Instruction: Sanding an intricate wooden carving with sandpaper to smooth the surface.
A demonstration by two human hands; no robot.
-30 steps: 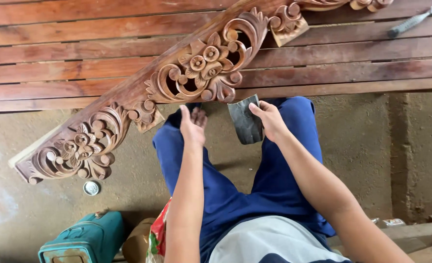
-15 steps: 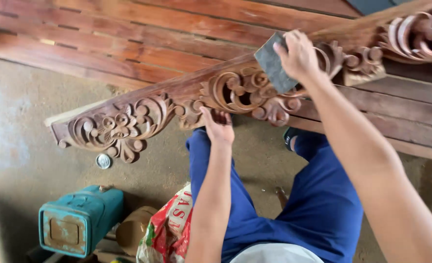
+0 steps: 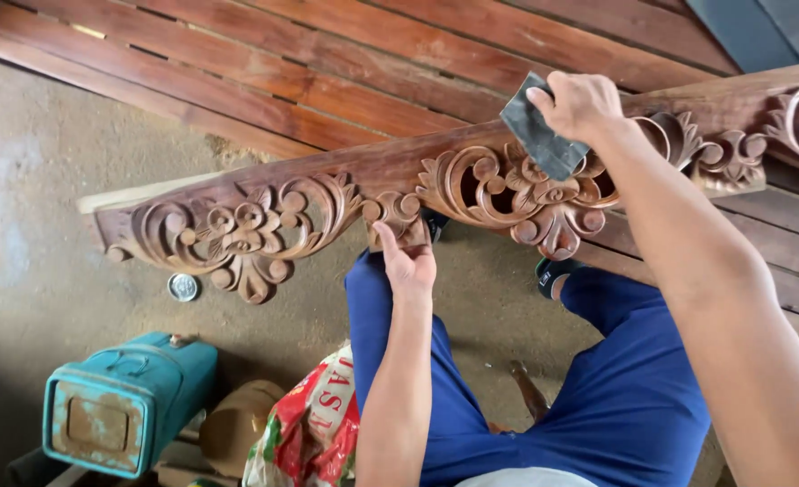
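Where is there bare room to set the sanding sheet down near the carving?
The slatted wooden bench lies bare above the carved panel, left of the right hand pressing the grey sanding sheet. Bare concrete floor lies left of the panel's end. It is crowded below: round tin lid, teal can, red-green sack. The left hand grips the panel's lower edge.

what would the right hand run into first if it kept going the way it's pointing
The right hand, holding dark sandpaper, points down-left onto the carved wooden panel. It would probably meet the floral scrollwork right beneath the paper first, though contact depth is hard to judge.
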